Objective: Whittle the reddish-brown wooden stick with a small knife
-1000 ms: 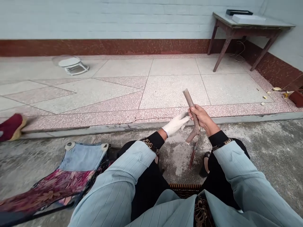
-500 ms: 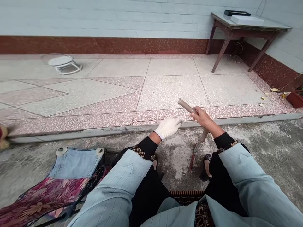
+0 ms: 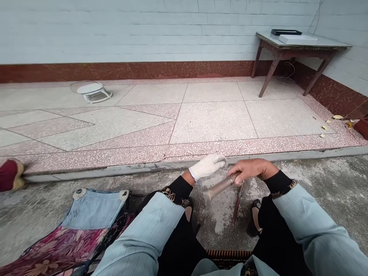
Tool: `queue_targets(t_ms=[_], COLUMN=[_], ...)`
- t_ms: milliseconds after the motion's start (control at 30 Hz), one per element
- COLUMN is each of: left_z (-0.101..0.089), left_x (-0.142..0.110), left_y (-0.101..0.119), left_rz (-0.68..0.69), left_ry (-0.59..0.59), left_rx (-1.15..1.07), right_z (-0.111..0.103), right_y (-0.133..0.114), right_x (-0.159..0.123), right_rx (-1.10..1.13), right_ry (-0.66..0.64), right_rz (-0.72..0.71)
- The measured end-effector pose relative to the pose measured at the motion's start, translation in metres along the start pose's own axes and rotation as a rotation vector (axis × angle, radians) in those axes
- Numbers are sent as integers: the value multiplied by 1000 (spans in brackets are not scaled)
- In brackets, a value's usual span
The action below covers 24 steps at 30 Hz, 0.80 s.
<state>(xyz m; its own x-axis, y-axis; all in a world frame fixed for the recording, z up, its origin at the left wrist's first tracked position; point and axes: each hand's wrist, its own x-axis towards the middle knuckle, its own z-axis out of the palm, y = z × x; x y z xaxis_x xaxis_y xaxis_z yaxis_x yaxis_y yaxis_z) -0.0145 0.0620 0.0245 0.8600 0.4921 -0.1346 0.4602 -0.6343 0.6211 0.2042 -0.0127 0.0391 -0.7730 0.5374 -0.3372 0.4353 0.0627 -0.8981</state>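
My right hand [image 3: 249,168], bare, is wrapped round a grey-brown tube [image 3: 220,188] with a ridged section near the grip. Its blurred free end points down and to the left, over the concrete. My left hand [image 3: 207,167] wears a white knitted glove and hovers beside the tube, apart from it. The gloved fingers are curled in; what they hold, if anything, is too small to make out. Below my right hand, a thin reddish-brown rod [image 3: 237,207] shows above the ground between my feet, its upper end hidden behind the hand.
In front runs the raised edge of a terrazzo step [image 3: 149,166]. A folding chair with denim and floral cloth [image 3: 94,209] stands at my left. Farther off are a low white stool [image 3: 91,89], a wooden table [image 3: 304,46] and, at far left, a person's shoe [image 3: 17,174].
My right hand has turned the tube from pointing up-left to pointing down-left, toward me. The gloved left hand stays beside it. The view has tilted up slightly, and a shoe shows more at far left.
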Motion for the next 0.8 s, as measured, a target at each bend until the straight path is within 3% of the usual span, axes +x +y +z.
queue_targets(t_ms=[133,233,300,367,467,567,633,700,800], left_z=[20,33,33,28,16,6,4,4,6], left_x=[7,6,3,0,-3,-2,-1,0,1], left_y=[4,9,12,12,7,-2,-7,-9,-9], left_rz=[-48,-25,31,73,46,68,74,33,-42], left_ry=[48,-37,-117,-153,-105,-48,-25,5,61], left_rx=[-126,-191,-208,-172,-5,119,120,67,-3], right_z=[-10,-16,-17,-14,-4,6,9,7,-4], right_y=[4,11,12,11,6,0,-5,-10,-11], right_x=[-11,-12,-8,-4,4,7,2,-8,-26], right_rx=[154,151,-20,-279,-453,-357,-244,-107,56], right_ry=[412,667,782,721,425,83,-45,24,341], right_rz=[32,220,396,573,652,446,229,51,-17])
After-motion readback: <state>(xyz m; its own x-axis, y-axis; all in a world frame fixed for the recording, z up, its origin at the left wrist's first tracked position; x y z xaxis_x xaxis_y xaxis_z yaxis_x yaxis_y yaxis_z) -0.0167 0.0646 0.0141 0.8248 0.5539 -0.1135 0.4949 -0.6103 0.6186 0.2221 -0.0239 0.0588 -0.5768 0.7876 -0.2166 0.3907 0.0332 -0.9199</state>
